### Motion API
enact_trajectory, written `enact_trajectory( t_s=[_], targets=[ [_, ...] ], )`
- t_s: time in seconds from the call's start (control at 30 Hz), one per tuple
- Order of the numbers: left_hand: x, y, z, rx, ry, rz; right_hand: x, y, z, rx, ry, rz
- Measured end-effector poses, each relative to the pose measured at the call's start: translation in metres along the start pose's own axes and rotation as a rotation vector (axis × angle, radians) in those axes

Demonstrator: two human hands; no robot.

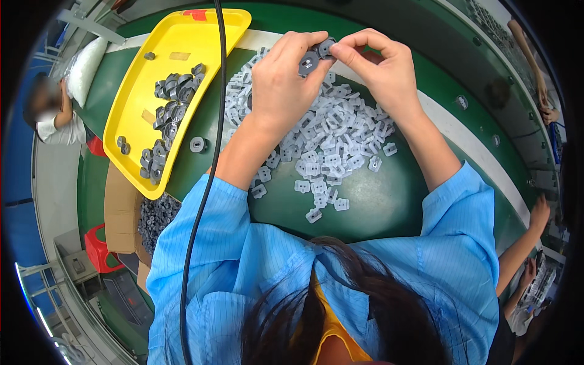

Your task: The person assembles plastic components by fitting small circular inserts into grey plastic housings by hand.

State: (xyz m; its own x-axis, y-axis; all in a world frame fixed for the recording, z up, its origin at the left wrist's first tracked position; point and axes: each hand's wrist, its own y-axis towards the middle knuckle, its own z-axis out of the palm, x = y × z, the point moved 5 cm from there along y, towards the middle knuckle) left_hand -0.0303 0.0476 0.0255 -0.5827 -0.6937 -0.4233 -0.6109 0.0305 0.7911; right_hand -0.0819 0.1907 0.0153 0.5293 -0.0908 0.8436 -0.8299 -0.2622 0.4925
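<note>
Above the far side of a pile of small translucent white plastic clips (331, 143), my two hands meet. My left hand (281, 82) is closed on a dark grey round plastic part (308, 63), with its flat disc face showing. Thumb and fingers of my right hand (389, 76) pinch a second dark grey plastic piece (326, 48) right beside it. Whether the two pieces are joined I cannot tell, as fingers cover part of both.
Left of the pile, a yellow tray (131, 79) holds several dark grey parts. One grey part (198, 144) lies on the green table (377, 204). Below the tray, a cardboard box (120, 213) contains small grey pieces. A black cable (221, 91) hangs across the view. Other people work at both sides.
</note>
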Motion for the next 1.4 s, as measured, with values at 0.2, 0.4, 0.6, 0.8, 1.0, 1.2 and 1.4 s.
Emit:
enact_trajectory(
  t_s=[0.2,0.4,0.6,0.8,1.0,1.2,1.4],
  targets=[
    [0.002,-0.002,0.008,0.004,-0.008,0.056,-0.021,0.003,0.004,0.194,0.245,0.399],
    [-0.005,-0.001,0.010,0.024,-0.013,0.130,-0.025,0.005,-0.004,0.340,0.304,0.387],
    [0.020,-0.004,0.012,0.223,-0.087,0.042,-0.031,0.005,0.007,0.473,0.294,0.490],
    [0.001,0.000,0.006,0.246,-0.086,0.043,-0.003,0.004,-0.002,0.482,0.054,0.347],
    [0.007,0.003,0.005,0.177,-0.152,0.001,-0.015,0.005,-0.008,0.426,0.342,0.501],
    [0.006,0.000,0.008,0.214,-0.128,-0.029,-0.017,0.007,-0.005,0.430,0.289,0.369],
    [0.008,-0.001,0.009,0.255,-0.130,0.023,-0.015,0.010,-0.004,0.467,0.295,0.408]
  ],
)
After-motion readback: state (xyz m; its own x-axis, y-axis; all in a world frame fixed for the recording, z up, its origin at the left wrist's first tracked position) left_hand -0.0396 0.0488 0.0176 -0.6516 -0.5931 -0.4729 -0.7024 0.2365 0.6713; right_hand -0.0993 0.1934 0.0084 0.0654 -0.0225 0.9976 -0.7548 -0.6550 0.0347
